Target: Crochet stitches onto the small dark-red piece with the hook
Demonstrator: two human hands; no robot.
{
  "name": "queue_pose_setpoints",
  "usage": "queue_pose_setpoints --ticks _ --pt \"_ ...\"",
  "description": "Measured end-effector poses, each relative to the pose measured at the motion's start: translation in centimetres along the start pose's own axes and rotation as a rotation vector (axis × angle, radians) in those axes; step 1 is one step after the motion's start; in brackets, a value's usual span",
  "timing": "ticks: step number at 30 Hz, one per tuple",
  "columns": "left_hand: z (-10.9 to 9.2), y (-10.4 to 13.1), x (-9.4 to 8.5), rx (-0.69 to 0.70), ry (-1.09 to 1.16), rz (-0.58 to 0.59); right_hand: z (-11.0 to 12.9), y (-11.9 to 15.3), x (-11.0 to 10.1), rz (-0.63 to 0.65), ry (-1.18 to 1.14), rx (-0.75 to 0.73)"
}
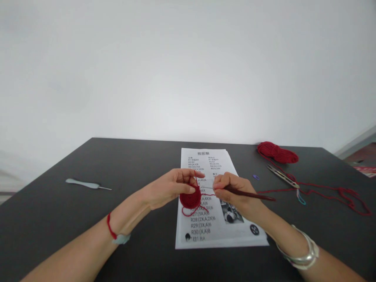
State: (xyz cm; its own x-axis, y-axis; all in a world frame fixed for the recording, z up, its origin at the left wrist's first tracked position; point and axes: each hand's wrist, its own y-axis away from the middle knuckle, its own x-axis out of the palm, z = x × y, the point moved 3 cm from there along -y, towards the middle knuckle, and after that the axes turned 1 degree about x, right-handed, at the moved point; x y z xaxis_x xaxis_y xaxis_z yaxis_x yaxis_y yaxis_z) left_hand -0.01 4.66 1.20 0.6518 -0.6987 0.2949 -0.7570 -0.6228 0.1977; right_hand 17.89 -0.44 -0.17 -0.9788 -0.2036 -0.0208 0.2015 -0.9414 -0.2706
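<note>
Pinched between the thumb and fingers of my left hand [173, 186] is a round red crochet piece [190, 199], with a loose yarn tail curling below it. A strand of red yarn rises over the left fingers. My right hand [233, 191] grips a crochet hook [249, 193] with a dark brown handle. The hook's thin metal shaft points left and reaches the upper edge of the crochet piece; its tip is too small to make out. Both hands are above a printed pattern sheet [205, 237], hiding part of its text.
A red yarn skein [277, 152] lies at the back right, its strand trailing over the black table [141, 156]. Thread snips [283, 176] with a blue cord and a small purple stitch marker [255, 177] are nearby. A grey-handled hook [85, 183] rests at left. Behind stands a white wall.
</note>
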Motion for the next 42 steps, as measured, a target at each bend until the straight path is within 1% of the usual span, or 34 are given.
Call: queue_pose_setpoints --ticks 9,12,14,17,19,21,22,24,28,30,31,32,34,35,36,39,42 --pt "-0.1 0.1 -0.3 -0.072 -0.052 0.170 0.3 -0.3 0.2 0.131 -0.128 0.113" --pt "0.1 0.1 -0.4 -0.103 -0.059 0.213 0.4 -0.2 0.5 0.135 -0.124 0.121" --pt "0.2 0.0 -0.5 -0.099 -0.024 0.211 0.4 0.0 0.6 0.112 -0.101 0.102" --pt "0.4 -0.2 -0.6 -0.091 0.025 0.189 0.3 0.2 0.6 0.085 -0.045 0.023" --pt "0.4 -0.2 -0.6 -0.099 0.035 0.177 0.2 0.4 0.5 0.098 0.012 -0.052" --pt "0.3 -0.2 -0.6 -0.106 0.029 0.164 0.3 0.4 0.4 0.127 0.064 -0.084" --pt "0.2 -0.2 -0.6 -0.107 0.020 0.161 0.3 0.5 0.3 0.139 0.073 -0.077" --pt "0.0 -0.1 -0.7 -0.109 -0.005 0.167 0.4 0.4 0.2 0.148 0.051 -0.020" --pt "-0.3 0.2 -0.5 -0.111 -0.068 0.196 0.3 -0.1 0.0 0.149 -0.121 0.126" --pt "-0.3 0.1 -0.2 -0.048 -0.119 0.143 0.2 -0.4 0.2 0.151 -0.280 0.174" --pt "-0.3 0.0 0.1 0.011 -0.148 0.082 0.0 -0.5 0.3 0.144 -0.374 0.197" --pt "-0.3 -0.1 0.3 0.084 -0.179 0.006 -0.2 -0.6 0.5 0.129 -0.466 0.221" --pt "-0.1 -0.1 0.8 0.233 -0.211 -0.195 -0.6 -0.7 1.0 0.077 -0.617 0.263" --pt "0.2 -0.1 1.2 0.277 -0.219 -0.263 -0.8 -0.7 1.3 0.046 -0.665 0.277" --pt "0.5 -0.1 1.5 0.294 -0.217 -0.300 -1.0 -0.7 1.6 0.015 -0.699 0.279" --pt "1.3 -0.3 2.1 0.287 -0.158 -0.308 -1.5 -0.5 2.2 -0.070 -0.728 0.259" --pt "1.8 -0.6 1.9 0.235 -0.056 -0.268 -1.6 -0.5 2.2 -0.112 -0.691 0.251"
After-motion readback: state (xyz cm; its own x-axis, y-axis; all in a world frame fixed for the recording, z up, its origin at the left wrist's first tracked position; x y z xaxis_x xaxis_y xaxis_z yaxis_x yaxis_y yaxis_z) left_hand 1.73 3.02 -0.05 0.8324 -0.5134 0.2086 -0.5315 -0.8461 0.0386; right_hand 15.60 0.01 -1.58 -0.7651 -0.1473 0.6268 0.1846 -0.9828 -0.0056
